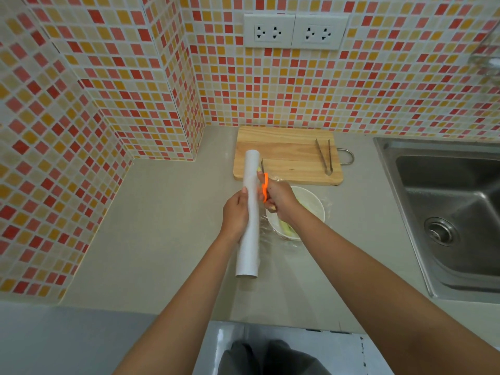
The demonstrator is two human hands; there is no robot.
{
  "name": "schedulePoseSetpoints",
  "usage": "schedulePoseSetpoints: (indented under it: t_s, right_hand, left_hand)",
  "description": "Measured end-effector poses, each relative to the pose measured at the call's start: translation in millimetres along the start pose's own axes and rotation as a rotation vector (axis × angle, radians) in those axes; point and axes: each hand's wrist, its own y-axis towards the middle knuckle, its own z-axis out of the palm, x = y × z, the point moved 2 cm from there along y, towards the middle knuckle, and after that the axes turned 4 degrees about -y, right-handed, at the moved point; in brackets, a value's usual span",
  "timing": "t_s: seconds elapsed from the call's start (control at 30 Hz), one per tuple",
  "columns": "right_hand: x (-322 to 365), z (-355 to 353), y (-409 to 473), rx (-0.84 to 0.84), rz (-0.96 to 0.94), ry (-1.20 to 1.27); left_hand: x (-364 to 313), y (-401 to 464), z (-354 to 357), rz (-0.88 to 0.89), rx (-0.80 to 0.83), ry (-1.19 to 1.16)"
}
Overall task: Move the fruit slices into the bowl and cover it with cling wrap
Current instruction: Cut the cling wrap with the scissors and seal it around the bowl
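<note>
My left hand (236, 212) grips a long white roll of cling wrap (250, 212), held above the counter and pointing away from me. My right hand (277, 198) holds orange-handled scissors (264, 185), blades pointing away, right beside the roll. Clear film stretches from the roll over a white bowl (311, 204) just to the right. Pale green fruit slices (286, 228) show inside the bowl, partly hidden by my right wrist. The wooden cutting board (286, 155) behind the bowl carries no slices.
Metal tongs (324, 155) lie on the right side of the cutting board. A steel sink (454, 212) is set into the counter at the right. Tiled walls close the back and left. The grey counter (162, 226) spreads to the left.
</note>
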Motion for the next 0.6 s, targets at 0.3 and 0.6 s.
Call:
schedulePoseSetpoints:
  t_s: [0.3, 0.6]
  right_hand:
    - [5, -5, 10, 0.024, 0.016, -0.006]
    - [13, -6, 15, 0.038, 0.023, 0.005]
  left_hand:
    - [-4, -7, 1, -0.009, 0.008, -0.024]
    - [-9, -10, 0, -0.016, 0.003, -0.028]
